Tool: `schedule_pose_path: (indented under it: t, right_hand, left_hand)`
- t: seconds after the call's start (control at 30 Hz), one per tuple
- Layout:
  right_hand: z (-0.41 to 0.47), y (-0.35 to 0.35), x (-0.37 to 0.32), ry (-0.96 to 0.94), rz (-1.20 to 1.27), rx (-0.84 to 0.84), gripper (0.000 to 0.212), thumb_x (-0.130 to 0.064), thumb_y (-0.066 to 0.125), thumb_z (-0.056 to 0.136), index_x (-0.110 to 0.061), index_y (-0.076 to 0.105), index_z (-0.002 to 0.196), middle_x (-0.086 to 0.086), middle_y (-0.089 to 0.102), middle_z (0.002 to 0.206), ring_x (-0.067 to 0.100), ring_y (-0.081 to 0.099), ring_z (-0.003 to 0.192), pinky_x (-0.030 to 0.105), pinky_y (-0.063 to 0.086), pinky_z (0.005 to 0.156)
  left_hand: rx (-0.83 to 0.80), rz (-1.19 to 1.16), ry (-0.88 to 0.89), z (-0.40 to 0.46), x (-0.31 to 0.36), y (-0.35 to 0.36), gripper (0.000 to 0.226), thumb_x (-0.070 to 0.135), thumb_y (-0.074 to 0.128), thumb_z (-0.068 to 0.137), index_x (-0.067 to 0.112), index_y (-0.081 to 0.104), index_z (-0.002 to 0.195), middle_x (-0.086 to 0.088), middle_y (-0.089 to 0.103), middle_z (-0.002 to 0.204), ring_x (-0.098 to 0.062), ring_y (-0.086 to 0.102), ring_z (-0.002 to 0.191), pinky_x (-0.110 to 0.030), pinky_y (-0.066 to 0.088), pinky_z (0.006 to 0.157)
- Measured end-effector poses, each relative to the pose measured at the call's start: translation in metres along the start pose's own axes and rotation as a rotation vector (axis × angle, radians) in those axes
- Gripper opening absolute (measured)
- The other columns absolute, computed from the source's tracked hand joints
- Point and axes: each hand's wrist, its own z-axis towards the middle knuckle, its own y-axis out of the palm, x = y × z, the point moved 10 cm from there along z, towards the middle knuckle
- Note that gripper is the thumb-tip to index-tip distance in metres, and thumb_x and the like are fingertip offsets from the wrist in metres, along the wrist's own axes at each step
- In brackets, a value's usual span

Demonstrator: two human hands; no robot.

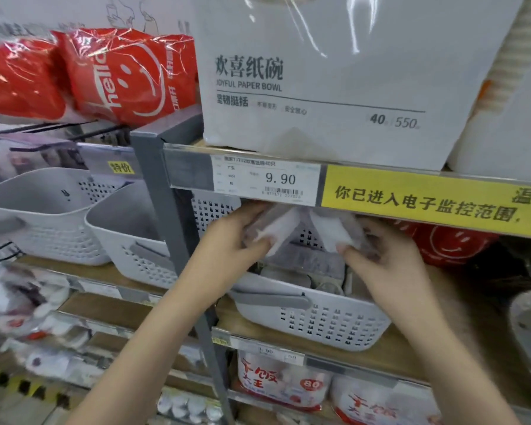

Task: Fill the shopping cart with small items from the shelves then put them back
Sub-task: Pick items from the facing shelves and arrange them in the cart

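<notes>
At the centre of the frame both hands reach under the shelf edge (380, 191) and hold one clear pack (304, 237) with white contents. The left hand (227, 240) grips the pack's left end, thumb and fingers curled round it. The right hand (387, 256) pinches the right end, thumb on the front face. The pack is above the grey basket (313, 320) at centre, directly below the price tag (264, 180) that reads 9.90. Whether the pack touches the basket cannot be told.

The basket stands on a wooden shelf (390, 354) and has a perforated front wall and a grey handle. Dark items lie inside it; they are too blurred to identify.

On the shelf above, upper centre, stands a white paper bowl pack (334, 75) marked "JOYFUL PAPER BOWL". A yellow strip (436, 200) with black characters runs along the shelf edge to the right of the tag.

Upper left: red packs (126, 75) with a smiley print. Middle left: two more grey baskets (56, 216), side by side. A grey upright post (172, 240) separates them from the centre bay. Lower centre: bagged goods (282, 384) with red print on the shelf below the basket. A red pack (448, 243) lies right of the right hand.
</notes>
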Motion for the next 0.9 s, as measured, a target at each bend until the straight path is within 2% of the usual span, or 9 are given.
schedule_pose_path:
  t: [0.13, 0.27, 0.4, 0.47, 0.57, 0.67, 0.73, 0.83, 0.9]
  right_hand:
    - [-0.034, 0.022, -0.032, -0.072, 0.188, -0.071, 0.037, -0.019, 0.069, 0.085, -0.054, 0.062, 0.095, -0.016, 0.07, 0.096, 0.005, 0.065, 0.088, 0.025, 0.053, 0.076]
    - [-0.058, 0.075, -0.057, -0.049, 0.325, -0.201, 0.026, -0.026, 0.064, 0.084, -0.044, 0.062, 0.102, -0.024, 0.067, 0.101, -0.002, 0.063, 0.092, 0.016, 0.05, 0.072]
    - [-0.076, 0.149, -0.079, 0.04, 0.405, -0.324, 0.038, -0.011, 0.065, 0.087, -0.037, 0.06, 0.113, -0.031, 0.064, 0.105, -0.009, 0.062, 0.096, 0.009, 0.049, 0.075]
    - [-0.09, 0.194, -0.096, 0.061, 0.404, -0.409, 0.032, -0.009, 0.066, 0.087, -0.034, 0.063, 0.107, -0.022, 0.068, 0.101, -0.002, 0.064, 0.092, 0.013, 0.052, 0.073]
    - [-0.113, 0.26, -0.132, 0.045, 0.397, -0.525, 0.01, -0.016, 0.068, 0.085, -0.019, 0.067, 0.095, 0.007, 0.067, 0.094, 0.025, 0.063, 0.086, 0.031, 0.052, 0.071]
    - [-0.142, 0.329, -0.183, 0.0, 0.491, -0.684, 0.022, -0.014, 0.068, 0.086, -0.033, 0.068, 0.097, -0.009, 0.07, 0.095, 0.003, 0.064, 0.085, 0.016, 0.049, 0.069]
    - [-0.164, 0.373, -0.216, -0.027, 0.528, -0.797, 0.025, -0.013, 0.067, 0.086, -0.033, 0.069, 0.101, -0.011, 0.07, 0.097, 0.0, 0.062, 0.086, 0.012, 0.047, 0.068]
    - [-0.204, 0.437, -0.258, -0.054, 0.559, -0.986, 0.026, -0.013, 0.066, 0.087, -0.035, 0.069, 0.099, -0.014, 0.069, 0.101, 0.003, 0.063, 0.092, 0.02, 0.051, 0.077]
    - [-0.229, 0.473, -0.283, -0.093, 0.547, -1.08, 0.024, -0.015, 0.066, 0.087, -0.036, 0.068, 0.1, -0.014, 0.068, 0.101, 0.007, 0.063, 0.094, 0.026, 0.052, 0.079]
  left_hand:
    - [0.026, -0.106, -0.022, -0.046, -0.009, -0.034, 0.034, 0.016, 0.064, 0.089, 0.033, 0.057, 0.118, 0.021, 0.065, 0.11, 0.002, 0.059, 0.104, -0.02, 0.049, 0.085]
    - [0.086, -0.254, -0.1, -0.096, -0.032, -0.078, 0.03, 0.026, 0.059, 0.089, 0.04, 0.056, 0.115, 0.02, 0.063, 0.109, -0.003, 0.061, 0.099, -0.019, 0.051, 0.079]
    - [0.269, -0.351, -0.263, -0.154, -0.073, -0.142, 0.028, 0.029, 0.056, 0.09, 0.033, 0.054, 0.118, 0.018, 0.064, 0.104, -0.003, 0.064, 0.091, -0.016, 0.052, 0.067]
    - [0.358, -0.375, -0.345, -0.19, -0.098, -0.176, 0.026, 0.034, 0.057, 0.09, 0.039, 0.056, 0.116, 0.015, 0.064, 0.106, -0.01, 0.067, 0.09, -0.023, 0.056, 0.064]
    - [0.5, -0.313, -0.456, -0.25, -0.129, -0.231, 0.027, 0.046, 0.055, 0.086, 0.053, 0.055, 0.112, 0.021, 0.062, 0.111, -0.013, 0.066, 0.098, -0.037, 0.059, 0.071]
    - [0.687, -0.329, -0.518, -0.314, -0.15, -0.285, 0.029, 0.036, 0.055, 0.085, 0.039, 0.055, 0.114, 0.02, 0.064, 0.107, -0.008, 0.067, 0.093, -0.026, 0.056, 0.067]
    - [0.791, -0.287, -0.562, -0.359, -0.16, -0.318, 0.029, 0.033, 0.055, 0.082, 0.037, 0.057, 0.111, 0.023, 0.065, 0.102, -0.003, 0.065, 0.09, -0.017, 0.052, 0.066]
    - [0.952, -0.215, -0.638, -0.432, -0.173, -0.364, 0.024, 0.039, 0.069, 0.081, 0.048, 0.061, 0.102, 0.021, 0.067, 0.102, -0.001, 0.065, 0.09, -0.016, 0.052, 0.071]
    - [1.071, -0.158, -0.694, -0.48, -0.178, -0.39, 0.026, 0.032, 0.071, 0.079, 0.041, 0.063, 0.102, 0.019, 0.069, 0.098, -0.002, 0.065, 0.086, -0.012, 0.051, 0.069]
